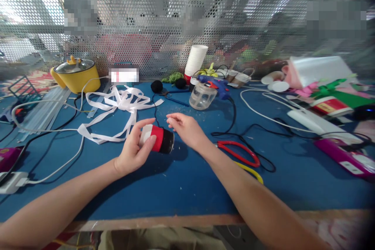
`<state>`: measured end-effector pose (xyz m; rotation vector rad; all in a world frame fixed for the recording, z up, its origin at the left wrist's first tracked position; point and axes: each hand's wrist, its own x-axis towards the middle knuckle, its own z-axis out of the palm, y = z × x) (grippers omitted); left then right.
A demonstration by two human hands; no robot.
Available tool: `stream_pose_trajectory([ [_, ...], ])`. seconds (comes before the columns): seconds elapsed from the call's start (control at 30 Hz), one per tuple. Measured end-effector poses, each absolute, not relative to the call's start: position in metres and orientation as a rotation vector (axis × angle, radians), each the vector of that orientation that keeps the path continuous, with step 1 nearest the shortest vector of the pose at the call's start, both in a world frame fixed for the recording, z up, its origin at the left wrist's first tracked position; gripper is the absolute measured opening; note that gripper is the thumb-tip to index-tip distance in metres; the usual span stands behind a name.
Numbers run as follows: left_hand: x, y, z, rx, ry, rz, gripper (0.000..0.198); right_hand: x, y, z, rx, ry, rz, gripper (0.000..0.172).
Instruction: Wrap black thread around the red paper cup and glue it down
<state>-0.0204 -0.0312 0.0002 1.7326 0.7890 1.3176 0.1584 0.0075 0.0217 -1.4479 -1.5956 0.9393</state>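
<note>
My left hand [137,149] is wrapped round a small paper cup [158,138] lying on its side in the air. Its white part is in my palm, followed by a red band and a black band toward the right end. Just right of that end hovers my right hand [186,128], apart from the cup, thumb and fingertips pinched together. Whatever may be between those fingertips is too small to make out. White ribbon [125,103] lies in loose loops beyond my left hand. Behind my right hand, a blue glue gun [215,86] rests on a clear plastic jar [202,97].
Red-handled scissors [238,152] and a yellow handle [250,172] lie by my right forearm. A yellow pot [77,76] stands back left, stacked white cups [196,59] at the back. Cables [265,125] cross the blue table [181,191]; a perforated metal screen [164,19] rises behind.
</note>
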Motion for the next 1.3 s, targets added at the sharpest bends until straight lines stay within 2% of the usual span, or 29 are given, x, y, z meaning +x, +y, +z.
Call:
stream_pose_trajectory([
  [0.13, -0.019, -0.020, 0.001, 1.508, 0.935, 1.414, 0.034, 0.156, 0.001, 0.027, -1.366, -1.597, 1.132, 0.029],
  [0.27, -0.019, -0.011, -0.001, 1.360, 1.004, 1.384, 0.036, 0.149, -0.009, 0.030, -1.247, -1.561, 1.468, 0.033],
  [0.37, -0.019, -0.009, -0.003, 1.341, 1.033, 1.350, 0.037, 0.146, -0.008, 0.027, -1.231, -1.531, 1.517, 0.041],
  [0.6, -0.021, -0.007, 0.002, 1.227, 0.934, 1.311, 0.049, 0.150, -0.002, 0.025, -1.205, -1.346, 1.629, 0.026],
  [0.73, -0.021, -0.006, 0.004, 1.255, 0.894, 1.261, 0.051, 0.149, -0.002, 0.026, -1.252, -1.330, 1.698, 0.036],
  [0.93, -0.023, -0.003, -0.003, 1.382, 0.909, 1.249, 0.043, 0.147, -0.002, 0.022, -1.323, -1.323, 1.738, 0.048],
  [1.2, -0.025, -0.004, -0.004, 1.480, 0.958, 1.256, 0.043, 0.147, -0.001, 0.019, -1.205, -1.391, 1.613, 0.036],
  [1.3, -0.025, -0.002, -0.003, 1.344, 0.937, 1.256, 0.047, 0.148, -0.001, 0.019, -1.164, -1.476, 1.515, 0.037],
])
